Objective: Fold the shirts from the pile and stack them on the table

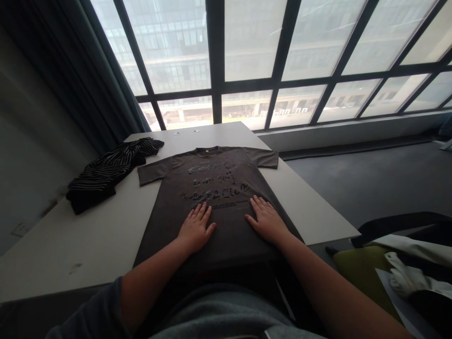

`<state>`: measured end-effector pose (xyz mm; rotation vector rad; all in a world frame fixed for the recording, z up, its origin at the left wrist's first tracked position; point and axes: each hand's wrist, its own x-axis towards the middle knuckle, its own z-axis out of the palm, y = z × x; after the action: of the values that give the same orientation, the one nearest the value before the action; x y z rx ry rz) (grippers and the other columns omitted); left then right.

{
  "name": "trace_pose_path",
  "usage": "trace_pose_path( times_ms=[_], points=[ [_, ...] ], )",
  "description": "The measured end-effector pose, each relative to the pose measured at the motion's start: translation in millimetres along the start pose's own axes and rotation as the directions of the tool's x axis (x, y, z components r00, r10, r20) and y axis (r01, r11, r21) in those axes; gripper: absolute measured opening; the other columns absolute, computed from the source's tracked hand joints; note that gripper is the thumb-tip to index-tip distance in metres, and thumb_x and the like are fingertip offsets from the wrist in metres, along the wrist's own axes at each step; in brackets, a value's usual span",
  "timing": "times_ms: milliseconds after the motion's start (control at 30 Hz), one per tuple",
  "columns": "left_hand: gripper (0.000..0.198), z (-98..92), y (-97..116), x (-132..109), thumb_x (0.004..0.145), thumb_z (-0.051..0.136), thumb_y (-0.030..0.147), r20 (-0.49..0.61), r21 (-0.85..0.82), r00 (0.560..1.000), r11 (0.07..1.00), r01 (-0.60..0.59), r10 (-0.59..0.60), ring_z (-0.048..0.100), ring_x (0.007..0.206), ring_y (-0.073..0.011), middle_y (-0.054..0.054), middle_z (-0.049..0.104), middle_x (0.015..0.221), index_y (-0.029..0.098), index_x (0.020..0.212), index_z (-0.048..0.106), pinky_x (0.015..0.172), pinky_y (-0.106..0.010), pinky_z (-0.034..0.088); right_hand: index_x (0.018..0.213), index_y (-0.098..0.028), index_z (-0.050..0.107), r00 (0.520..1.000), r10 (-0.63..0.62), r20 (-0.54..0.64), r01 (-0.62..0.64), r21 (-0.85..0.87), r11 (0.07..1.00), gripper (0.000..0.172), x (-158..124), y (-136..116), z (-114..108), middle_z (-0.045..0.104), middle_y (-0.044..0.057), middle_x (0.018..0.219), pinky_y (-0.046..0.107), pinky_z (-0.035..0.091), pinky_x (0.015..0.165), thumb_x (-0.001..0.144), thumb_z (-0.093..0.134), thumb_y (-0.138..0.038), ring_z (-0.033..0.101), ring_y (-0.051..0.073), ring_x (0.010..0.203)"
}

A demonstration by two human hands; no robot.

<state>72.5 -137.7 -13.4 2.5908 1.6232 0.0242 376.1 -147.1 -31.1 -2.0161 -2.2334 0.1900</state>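
A dark grey-brown T-shirt lies spread flat on the white table, its neckline toward the window and its lower edge toward me. Raised dark lettering runs across its chest. My left hand rests flat on the left part of the shirt, just below the lettering, fingers extended. On the right part, my right hand also lies flat, palm down, with its fingers stretched out. Neither hand grips the cloth. Both sleeves of the shirt are spread outward.
A crumpled black garment with white stripes lies on the table's left side. The white table reaches toward the large window. At lower right stands a green chair with white and dark items on it. A dark curtain hangs at left.
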Motion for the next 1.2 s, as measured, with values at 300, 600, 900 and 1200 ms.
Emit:
trace_pose_path(
  times_ms=[300,600,900,1200],
  points=[
    [0.068,12.3,-88.2,-63.1,0.106,0.037,0.045,-0.115,0.076,0.970,0.972,0.224,-0.215,0.031,0.159,-0.0316,-0.017,0.032,0.170,0.007,0.162,0.040,0.129,-0.051,0.032,0.167,-0.013,0.035,1.000,-0.002,0.005,0.002,-0.009,1.000,0.082,1.7,5.4,4.7,0.021,0.009,0.174,0.047,0.018,0.135,0.103,0.034,-0.064,0.021,0.029,0.163],
    [0.067,14.8,-92.1,-74.7,0.104,0.040,0.047,-0.144,0.022,0.968,0.977,0.211,-0.206,0.034,0.158,-0.0304,-0.013,0.037,0.168,0.011,0.161,0.045,0.128,-0.051,0.034,0.168,-0.013,0.034,1.000,0.013,0.020,-0.012,-0.062,0.998,0.080,-0.3,3.4,0.1,0.020,0.008,0.174,0.047,0.019,0.135,0.104,0.034,-0.061,0.020,0.028,0.163],
    [0.068,16.5,-89.5,-76.4,0.102,0.042,0.049,-0.185,-0.019,0.961,0.979,0.205,-0.205,0.037,0.157,-0.0297,-0.011,0.038,0.168,0.013,0.159,0.049,0.128,-0.051,0.034,0.153,-0.016,0.060,0.999,-0.040,-0.004,0.040,0.019,0.999,0.066,20.4,17.1,-24.3,0.040,0.010,0.166,0.043,0.036,0.128,0.100,0.048,-0.055,0.039,0.029,0.155],
    [0.069,23.6,-89.9,-78.1,0.101,0.040,0.052,-0.232,0.006,0.950,0.976,0.218,-0.211,0.040,0.155,-0.0294,-0.009,0.040,0.168,0.014,0.159,0.049,0.127,-0.050,0.036,0.117,-0.012,0.080,0.905,0.414,-0.100,-0.416,-0.003,0.909,0.038,174.6,104.9,-91.0,0.074,0.017,0.118,0.032,0.048,0.095,0.099,0.054,-0.032,0.069,0.026,0.111]
  ],
)
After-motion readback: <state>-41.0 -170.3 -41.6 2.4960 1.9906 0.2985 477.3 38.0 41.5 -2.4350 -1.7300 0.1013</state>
